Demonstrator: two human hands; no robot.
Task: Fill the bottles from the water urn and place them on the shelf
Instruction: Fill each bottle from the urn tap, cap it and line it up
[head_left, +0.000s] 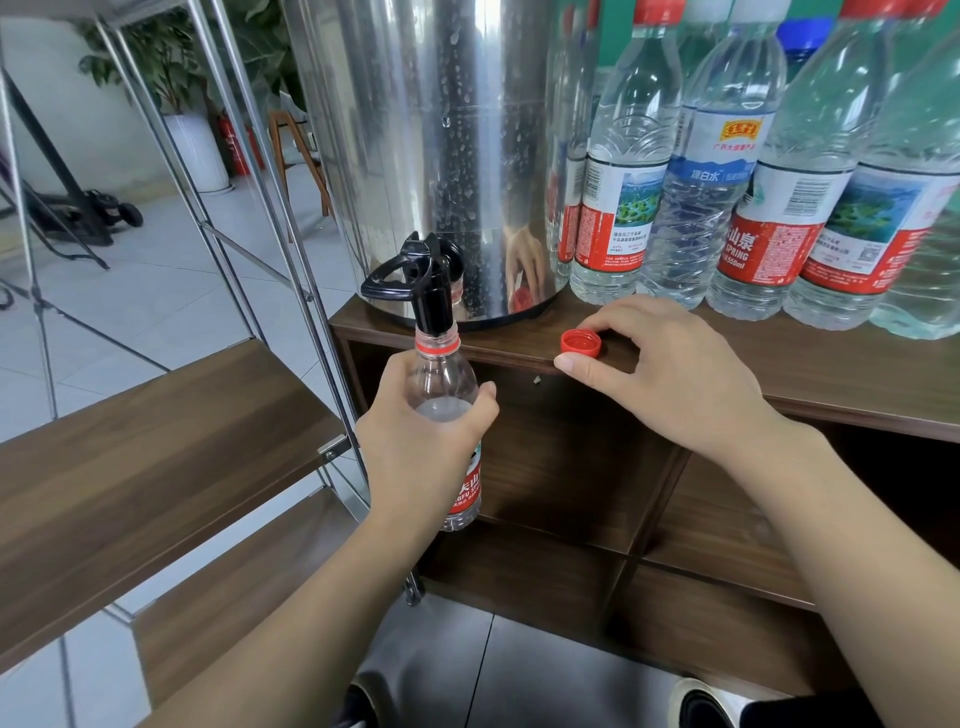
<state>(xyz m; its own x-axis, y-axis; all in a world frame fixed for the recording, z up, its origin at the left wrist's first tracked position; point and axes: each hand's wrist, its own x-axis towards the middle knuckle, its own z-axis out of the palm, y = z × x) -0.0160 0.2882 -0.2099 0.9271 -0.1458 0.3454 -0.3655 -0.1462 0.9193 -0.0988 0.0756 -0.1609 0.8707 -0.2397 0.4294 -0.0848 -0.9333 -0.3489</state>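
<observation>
Left grip (415, 441) wraps bottle (441, 384) under tap (434, 291) | right grip (670, 369) pinches cap (581, 344)

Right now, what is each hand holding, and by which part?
The left hand grips the uncapped bottle around its middle, under the urn's tap. The right hand pinches the red cap by its rim on the cabinet top.

The left hand (415, 436) hides the bottle's (441, 379) middle; its fill level is perhaps unreadable.
</observation>
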